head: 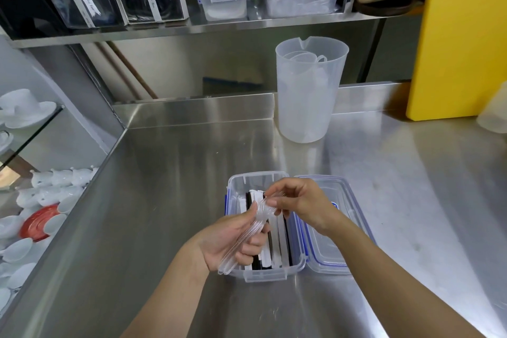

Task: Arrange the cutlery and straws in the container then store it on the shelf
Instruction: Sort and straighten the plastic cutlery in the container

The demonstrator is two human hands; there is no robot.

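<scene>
Cutlery: a bundle of clear plastic cutlery, long axis running near-left to far-right, held just above the container's left side.
Container: clear tub open on the steel counter, near centre; black and white wrapped straws lie lengthwise inside.
Lid: off, lying flat touching the tub's right side.
Left hand: fingers curled around the handle end, gripping the bundle.
Right hand: fingertips pinched narrow on the bundle's far tips.
Key relation: bundle sits skewed to the tub's near-far length; likely needs turning to align before lowering.
Shelf: far, above the counter; already carries similar tubs.
</scene>
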